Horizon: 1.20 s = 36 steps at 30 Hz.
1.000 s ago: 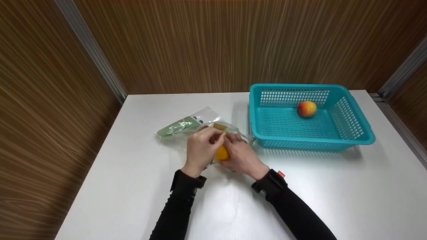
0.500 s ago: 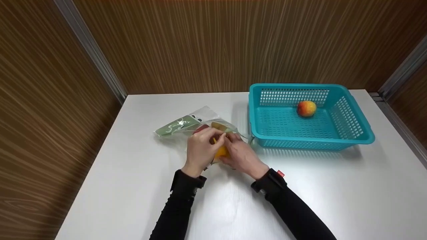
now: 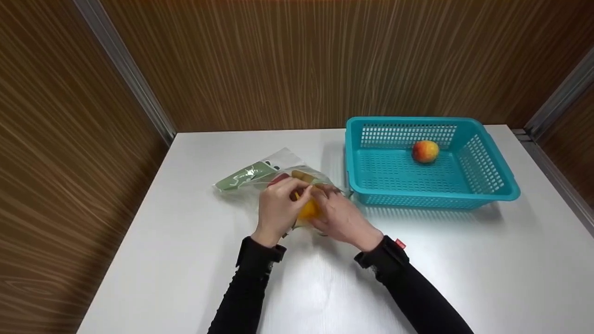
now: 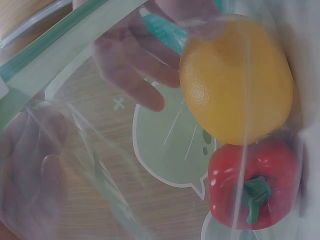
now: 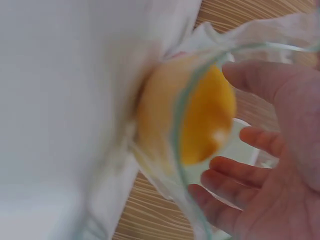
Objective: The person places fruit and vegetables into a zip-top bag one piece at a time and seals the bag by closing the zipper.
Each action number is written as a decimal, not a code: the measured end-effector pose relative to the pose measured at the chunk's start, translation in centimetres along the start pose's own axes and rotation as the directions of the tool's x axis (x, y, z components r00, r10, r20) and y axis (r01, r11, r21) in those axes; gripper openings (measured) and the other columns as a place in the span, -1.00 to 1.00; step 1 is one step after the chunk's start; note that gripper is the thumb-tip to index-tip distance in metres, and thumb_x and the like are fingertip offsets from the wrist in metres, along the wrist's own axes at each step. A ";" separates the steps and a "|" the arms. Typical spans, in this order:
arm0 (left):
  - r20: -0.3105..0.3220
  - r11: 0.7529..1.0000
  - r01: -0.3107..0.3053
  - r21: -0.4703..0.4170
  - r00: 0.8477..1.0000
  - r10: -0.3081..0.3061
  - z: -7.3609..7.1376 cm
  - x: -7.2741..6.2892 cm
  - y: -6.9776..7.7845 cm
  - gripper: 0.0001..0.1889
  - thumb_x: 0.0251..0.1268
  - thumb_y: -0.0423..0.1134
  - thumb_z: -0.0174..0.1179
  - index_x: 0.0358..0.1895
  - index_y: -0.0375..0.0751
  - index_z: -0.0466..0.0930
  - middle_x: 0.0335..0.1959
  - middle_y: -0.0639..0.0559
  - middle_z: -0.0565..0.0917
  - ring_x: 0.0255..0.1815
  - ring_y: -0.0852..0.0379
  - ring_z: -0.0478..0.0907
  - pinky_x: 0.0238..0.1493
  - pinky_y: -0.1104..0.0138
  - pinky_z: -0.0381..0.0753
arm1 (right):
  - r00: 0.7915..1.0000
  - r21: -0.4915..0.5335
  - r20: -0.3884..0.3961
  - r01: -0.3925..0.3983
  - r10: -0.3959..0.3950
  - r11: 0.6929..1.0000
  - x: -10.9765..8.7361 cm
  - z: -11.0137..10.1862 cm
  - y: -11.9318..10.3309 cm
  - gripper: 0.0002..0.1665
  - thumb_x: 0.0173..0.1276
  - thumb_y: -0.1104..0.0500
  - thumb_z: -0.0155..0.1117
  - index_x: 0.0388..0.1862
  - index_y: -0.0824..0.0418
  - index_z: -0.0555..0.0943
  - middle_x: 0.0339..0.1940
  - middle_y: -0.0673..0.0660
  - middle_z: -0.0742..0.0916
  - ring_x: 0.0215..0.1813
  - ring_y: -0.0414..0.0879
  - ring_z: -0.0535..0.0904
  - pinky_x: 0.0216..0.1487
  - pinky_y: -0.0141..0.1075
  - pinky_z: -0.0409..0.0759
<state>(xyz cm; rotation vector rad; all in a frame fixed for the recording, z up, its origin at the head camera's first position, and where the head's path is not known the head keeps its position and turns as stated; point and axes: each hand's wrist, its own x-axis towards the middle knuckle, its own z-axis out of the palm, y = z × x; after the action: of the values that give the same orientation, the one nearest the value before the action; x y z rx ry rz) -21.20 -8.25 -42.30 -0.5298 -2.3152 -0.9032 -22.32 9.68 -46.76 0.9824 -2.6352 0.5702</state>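
A clear zip bag with a green print lies on the table. Through its film in the left wrist view I see an orange fruit, probably an orange, and a red bell pepper with a green stem beside it. With thumb and forefinger, my left hand pinches the bag's rim. My right hand is in the bag's mouth beside the orange fruit, its fingers loosely spread. The thumb tip is close to the fruit; whether it touches I cannot tell. A brownish shape also shows through the film.
A turquoise plastic basket stands at the back right of the white table, just right of the bag. One red-and-yellow fruit, like a peach or apple, lies in it. Wood-grained panels rise behind and on the left.
My right hand has loosened from the orange fruit, and its wrist has shifted slightly to the right. The left hand stays almost still, pinching the rim.
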 end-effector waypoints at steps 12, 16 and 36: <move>0.013 1.000 0.026 -0.007 1.000 -0.026 -0.4 0.1 -0.3 -0.91 0.36 -0.25 0.40 -0.27 -0.19 0.81 -0.45 -0.02 0.77 -0.47 0.06 0.70 -0.40 0.39 0.65 | 0.972 0.015 0.195 -0.140 0.135 0.990 -1.3 -4.9 -1.4 -0.34 0.35 -0.04 0.52 0.34 0.20 0.60 0.23 0.23 0.70 0.16 0.12 0.64 0.17 0.00 0.75; 0.008 0.999 0.032 -0.010 0.999 -0.032 -0.4 0.1 -0.3 -0.91 0.35 -0.24 0.40 -0.27 -0.18 0.82 -0.46 -0.01 0.77 -0.48 0.11 0.68 -0.40 0.41 0.64 | 0.969 0.023 0.190 -0.164 0.157 0.986 -1.7 -6.6 -1.4 -0.34 0.35 -0.03 0.52 0.35 0.20 0.61 0.21 0.22 0.72 0.18 0.12 0.65 0.17 0.03 0.74; -0.003 1.000 0.023 -0.020 1.000 -0.023 -0.3 0.2 -0.3 -0.92 0.33 -0.26 0.40 -0.29 -0.18 0.82 -0.47 0.01 0.76 -0.49 0.12 0.67 -0.41 0.41 0.62 | 0.964 0.043 -0.047 -0.260 0.262 0.965 -1.7 -8.6 0.8 -0.26 0.38 -0.04 0.50 0.45 0.15 0.52 0.46 0.29 0.56 0.44 0.24 0.49 0.41 0.14 0.60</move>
<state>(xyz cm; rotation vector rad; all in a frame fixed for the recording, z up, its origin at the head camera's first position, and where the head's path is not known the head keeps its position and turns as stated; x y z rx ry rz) -21.36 -8.60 -42.16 -0.5102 -2.3157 -0.9387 -20.65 15.12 -40.00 0.6225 -2.7344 0.6938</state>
